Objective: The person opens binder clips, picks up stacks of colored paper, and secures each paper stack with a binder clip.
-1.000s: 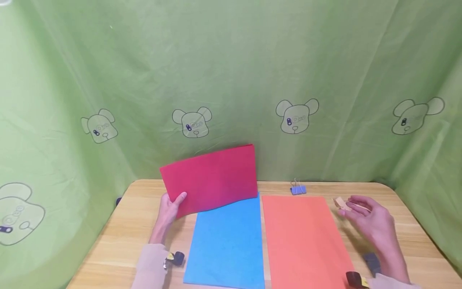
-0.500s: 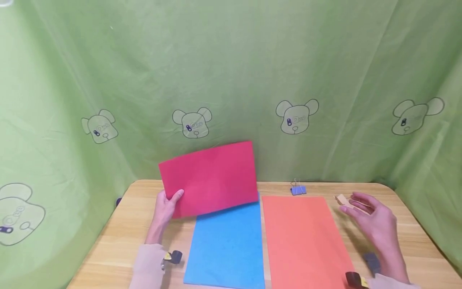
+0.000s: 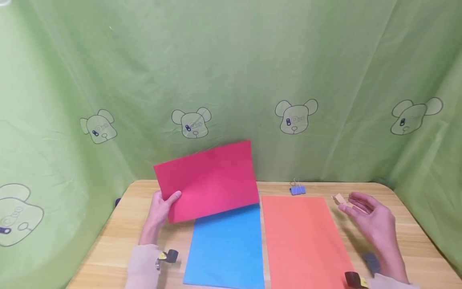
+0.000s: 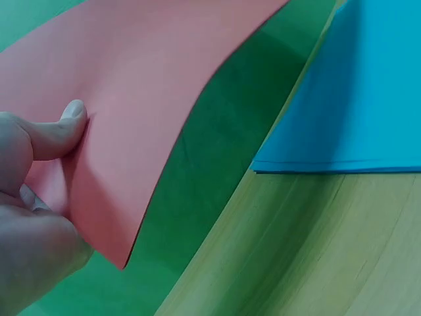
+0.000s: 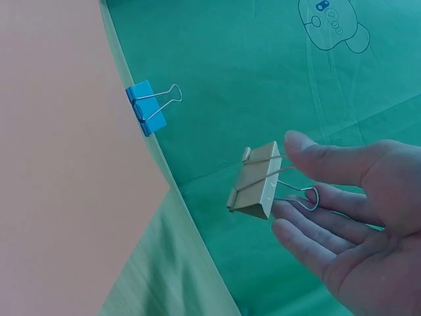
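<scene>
My left hand (image 3: 157, 210) grips the left end of a magenta sheet of paper (image 3: 209, 180), thumb on the near face. The sheet is raised and tilted, covering the far end of a blue paper stack (image 3: 227, 249). In the left wrist view the magenta paper (image 4: 151, 85) bends beside the thumb. At the right, my right hand (image 3: 377, 222) pinches a tan binder clip (image 3: 339, 199) by its wire handles, above the table. The right wrist view shows the clip's body (image 5: 255, 181) pointing away from the fingertips. Orange paper (image 3: 304, 241) lies flat between the blue stack and my right hand.
A blue binder clip (image 3: 297, 190) with raised wire handles stands near the back edge of the wooden table (image 3: 119, 241). A dark grey-blue object (image 3: 371, 261) shows beside my right forearm. Green curtain (image 3: 234, 72) hangs behind and at both sides.
My left hand has drifted left with the magenta sheet, whose lower left corner now sits a little lower and further left. The right hand and tan binder clip have barely moved.
</scene>
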